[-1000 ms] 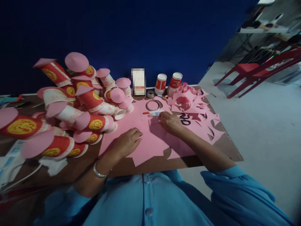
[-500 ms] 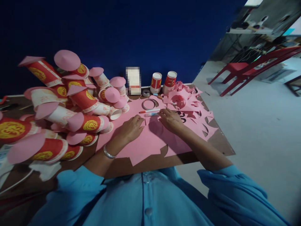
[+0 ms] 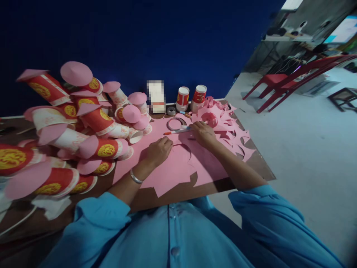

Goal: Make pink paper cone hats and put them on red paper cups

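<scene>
My left hand (image 3: 159,152), a silver bangle on its wrist, lies low over the pink paper sheet (image 3: 153,178). Its fingertips pinch the paper beside a curved cut line. To the right, my right hand (image 3: 205,134) is palm down with its fingers curled; what lies under them is hidden. A red-tipped white pen (image 3: 174,131) is by its fingertips, and a bluish tube (image 3: 185,127) overlaps the pen's far end. Beyond them is a roll of tape (image 3: 175,124).
Red and white paper cups with pink cone tops (image 3: 106,150) are heaped at left. Two upright cups (image 3: 183,98) stand at the back near pink paper scraps (image 3: 223,121). A blue wall (image 3: 139,41) rises behind the table. Red chairs (image 3: 276,82) stand at right.
The bluish tube has shifted away from me, up to the pen. My right hand has moved slightly forward. The black scissor handles beside it no longer show. A curved cut line now shows between my hands.
</scene>
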### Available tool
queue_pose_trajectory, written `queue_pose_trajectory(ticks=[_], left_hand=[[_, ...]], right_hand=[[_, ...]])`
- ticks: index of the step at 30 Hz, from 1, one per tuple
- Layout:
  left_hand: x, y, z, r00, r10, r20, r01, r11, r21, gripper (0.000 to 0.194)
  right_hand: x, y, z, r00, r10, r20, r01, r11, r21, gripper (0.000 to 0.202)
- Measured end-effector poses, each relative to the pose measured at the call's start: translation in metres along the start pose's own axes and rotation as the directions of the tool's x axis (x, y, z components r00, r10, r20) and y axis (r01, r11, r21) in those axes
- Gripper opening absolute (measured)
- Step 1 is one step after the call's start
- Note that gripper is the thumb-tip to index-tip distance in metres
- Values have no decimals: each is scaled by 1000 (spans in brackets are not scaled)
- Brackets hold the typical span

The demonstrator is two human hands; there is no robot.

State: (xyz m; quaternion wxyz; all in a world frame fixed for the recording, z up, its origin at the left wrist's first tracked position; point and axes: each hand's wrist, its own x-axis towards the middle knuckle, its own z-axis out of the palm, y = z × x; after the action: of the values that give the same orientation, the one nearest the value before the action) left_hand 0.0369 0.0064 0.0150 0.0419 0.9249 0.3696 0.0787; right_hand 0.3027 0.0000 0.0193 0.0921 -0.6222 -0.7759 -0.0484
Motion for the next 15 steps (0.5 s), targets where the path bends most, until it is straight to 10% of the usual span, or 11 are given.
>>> queue_pose_trajectory(ticks=[10,15], left_hand=[[-17,-7,-16,997,-43,-61,46,998,49,25],[-23,-9,-10,982,-77,-173,64,995,-82,21]], right_hand=[[7,17,4,997,65,-37,-62,996,57,32],[-25,1,-9,988,-155,-23,156,968,196,30]])
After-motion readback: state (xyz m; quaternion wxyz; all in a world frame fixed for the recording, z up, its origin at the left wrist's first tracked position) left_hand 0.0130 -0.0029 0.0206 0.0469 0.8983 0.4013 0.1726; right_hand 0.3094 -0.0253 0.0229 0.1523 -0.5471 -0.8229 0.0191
